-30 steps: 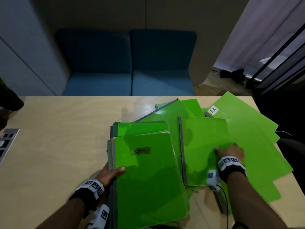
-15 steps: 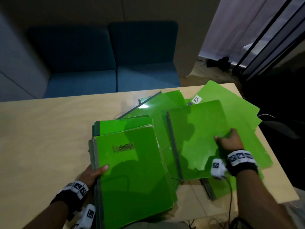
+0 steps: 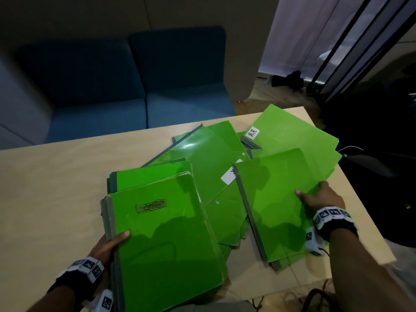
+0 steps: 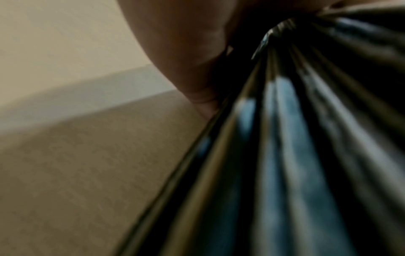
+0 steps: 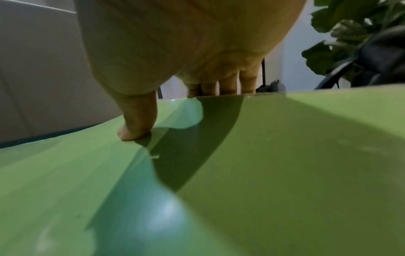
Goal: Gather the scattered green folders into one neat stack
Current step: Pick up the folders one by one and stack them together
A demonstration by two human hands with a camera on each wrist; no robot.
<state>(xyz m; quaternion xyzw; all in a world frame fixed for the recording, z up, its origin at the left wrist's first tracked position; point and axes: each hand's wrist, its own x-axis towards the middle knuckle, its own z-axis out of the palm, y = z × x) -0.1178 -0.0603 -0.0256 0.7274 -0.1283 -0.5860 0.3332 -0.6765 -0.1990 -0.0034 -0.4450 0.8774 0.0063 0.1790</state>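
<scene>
Several glossy green plastic folders (image 3: 209, 167) lay fanned across the pale wooden table (image 3: 49, 188) | left hand (image 3: 108, 244) gripped the 7 o'clock stack's (image 3: 166, 239) spine | right hand (image 3: 322, 197) pinched the 3 o'clock folder's (image 3: 274, 199) edge.

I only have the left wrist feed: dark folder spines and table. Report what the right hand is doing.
Observer: The right hand grips a green folder by its right edge, thumb on top.
Operator: Say what the left hand holds.
Observer: The left hand holds the spine side of the near stack.
Operator: List what's loose.
Observer: Fanned folders lie behind; the H.R folder sits nearest the far right corner of the table.
</scene>
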